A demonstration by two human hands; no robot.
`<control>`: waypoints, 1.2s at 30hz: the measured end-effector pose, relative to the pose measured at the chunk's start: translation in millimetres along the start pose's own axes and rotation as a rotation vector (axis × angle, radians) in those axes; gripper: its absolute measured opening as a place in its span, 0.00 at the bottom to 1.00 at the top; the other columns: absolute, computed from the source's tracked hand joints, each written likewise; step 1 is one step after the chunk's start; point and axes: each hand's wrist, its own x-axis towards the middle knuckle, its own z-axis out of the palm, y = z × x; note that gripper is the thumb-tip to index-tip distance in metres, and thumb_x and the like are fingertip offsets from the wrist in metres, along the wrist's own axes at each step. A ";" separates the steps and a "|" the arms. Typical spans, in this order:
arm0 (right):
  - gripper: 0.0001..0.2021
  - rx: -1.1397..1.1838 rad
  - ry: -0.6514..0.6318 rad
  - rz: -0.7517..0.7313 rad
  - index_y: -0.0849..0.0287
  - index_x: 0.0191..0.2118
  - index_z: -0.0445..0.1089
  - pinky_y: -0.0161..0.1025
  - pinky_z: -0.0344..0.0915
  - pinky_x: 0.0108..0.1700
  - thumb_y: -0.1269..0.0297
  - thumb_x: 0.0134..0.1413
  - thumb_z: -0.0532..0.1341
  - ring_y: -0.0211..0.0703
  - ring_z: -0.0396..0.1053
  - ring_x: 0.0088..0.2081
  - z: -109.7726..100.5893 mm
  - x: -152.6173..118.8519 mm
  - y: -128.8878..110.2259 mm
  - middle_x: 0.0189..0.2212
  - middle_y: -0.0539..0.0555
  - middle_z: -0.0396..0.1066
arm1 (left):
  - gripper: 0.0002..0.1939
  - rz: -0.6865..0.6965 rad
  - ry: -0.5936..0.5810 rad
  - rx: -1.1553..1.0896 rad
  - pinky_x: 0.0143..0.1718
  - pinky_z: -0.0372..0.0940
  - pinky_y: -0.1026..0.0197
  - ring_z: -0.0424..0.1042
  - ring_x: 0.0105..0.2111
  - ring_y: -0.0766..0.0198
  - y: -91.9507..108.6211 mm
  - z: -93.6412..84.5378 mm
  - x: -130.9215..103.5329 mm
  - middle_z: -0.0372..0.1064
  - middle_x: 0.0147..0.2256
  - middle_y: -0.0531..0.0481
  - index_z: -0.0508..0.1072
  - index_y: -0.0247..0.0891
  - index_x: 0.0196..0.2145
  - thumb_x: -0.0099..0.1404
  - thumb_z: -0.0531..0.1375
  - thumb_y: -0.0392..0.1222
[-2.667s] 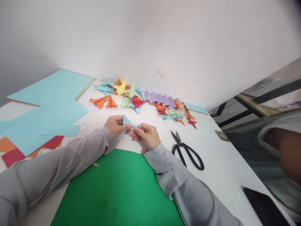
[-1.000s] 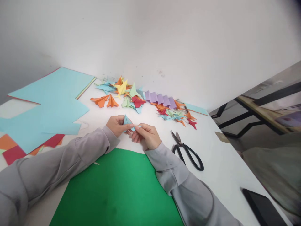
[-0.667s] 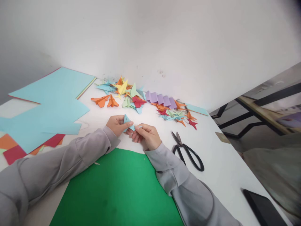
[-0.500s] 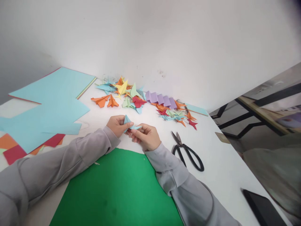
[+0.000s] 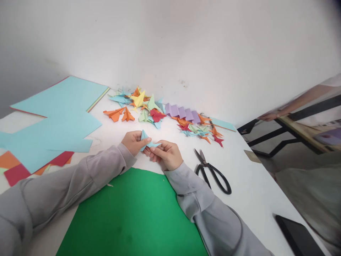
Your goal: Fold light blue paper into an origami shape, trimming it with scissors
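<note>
A small light-blue folded paper piece (image 5: 145, 139) is held between both hands above the table, just beyond the green sheet (image 5: 130, 213). My left hand (image 5: 134, 141) pinches its left side, thumb on top, with a pointed flap standing up beside the thumb. My right hand (image 5: 168, 153) is closed on the right end, where a thin blue tip sticks out past the thumb and finger. The fingers hide the underside of the piece. Past the hands lie several folded paper figures (image 5: 138, 99) in blue, yellow, orange, green and red.
Black-handled scissors (image 5: 210, 170) lie open right of my right hand. A black phone (image 5: 299, 234) lies near the right edge. Blue paper sheets (image 5: 64, 94) and coloured scraps (image 5: 17, 174) are at left. Purple pleated paper (image 5: 182, 112) lies by the wall. Another person's arm (image 5: 298, 105) shows far right.
My right fingers have shifted very slightly on the blue folded paper. Another person's arm and hand have come into view at the far right.
</note>
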 end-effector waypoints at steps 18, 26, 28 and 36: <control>0.16 -0.001 0.069 -0.034 0.61 0.22 0.65 0.28 0.54 0.12 0.53 0.36 0.67 0.32 0.63 0.12 -0.6 -1.8 -2.8 0.13 0.47 0.68 | 0.13 -0.031 -0.055 0.036 0.18 0.65 0.67 0.67 0.15 0.70 -0.3 -2.8 1.7 0.68 0.14 0.52 0.70 0.28 0.21 0.37 0.70 0.33; 0.17 -0.010 0.063 -0.005 0.61 0.22 0.64 0.28 0.55 0.12 0.50 0.37 0.65 0.32 0.63 0.12 0.1 -1.6 -4.3 0.13 0.48 0.68 | 0.11 -0.013 -0.046 0.036 0.18 0.65 0.66 0.67 0.15 0.70 -4.1 -3.3 2.7 0.68 0.14 0.53 0.70 0.28 0.22 0.39 0.68 0.30; 0.18 -0.010 0.069 -0.005 0.60 0.22 0.64 0.28 0.55 0.12 0.49 0.38 0.64 0.33 0.63 0.12 0.1 -1.6 -3.9 0.13 0.48 0.68 | 0.12 -0.009 -0.059 0.030 0.19 0.66 0.66 0.67 0.15 0.69 -3.9 -3.9 3.1 0.69 0.15 0.52 0.70 0.28 0.22 0.38 0.68 0.30; 0.18 -0.016 0.127 -0.042 0.61 0.18 0.64 0.28 0.55 0.11 0.51 0.37 0.66 0.31 0.59 0.10 1.2 -2.4 -3.2 0.10 0.47 0.65 | 0.12 -0.046 -0.061 0.053 0.18 0.65 0.66 0.66 0.14 0.70 -0.2 -2.7 2.3 0.68 0.13 0.53 0.68 0.29 0.20 0.37 0.68 0.28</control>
